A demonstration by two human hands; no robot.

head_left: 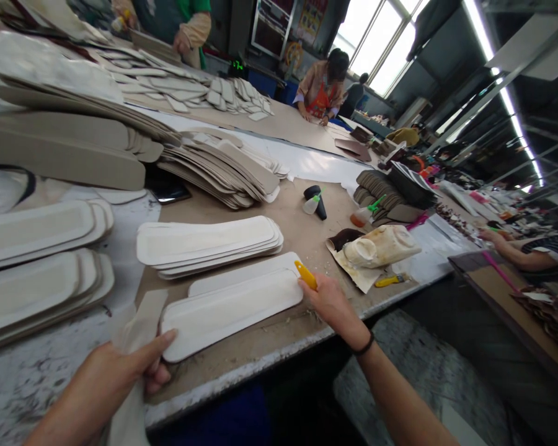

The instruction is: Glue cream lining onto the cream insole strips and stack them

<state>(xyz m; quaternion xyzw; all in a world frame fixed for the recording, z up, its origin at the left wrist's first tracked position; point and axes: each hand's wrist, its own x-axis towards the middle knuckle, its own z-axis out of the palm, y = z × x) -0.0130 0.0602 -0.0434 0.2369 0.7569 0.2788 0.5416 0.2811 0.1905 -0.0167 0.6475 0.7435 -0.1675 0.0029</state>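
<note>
My left hand [111, 378] grips a thin beige strip [137, 334] near the table's front edge, thumb touching the end of a long white padded piece [232, 310]. My right hand [328, 300] is closed on a yellow-handled tool [305, 274] at the other end of that piece. A second white piece [242, 272] lies just behind it. A stack of the same white pieces [209, 243] sits further back.
More stacks of white pieces [37, 272] lie at the left, beige board stacks [218, 170] behind. Glue bottles [312, 203], a dirty glue container [381, 244] and a yellow cutter [388, 280] sit to the right. Other people work at the far end and right.
</note>
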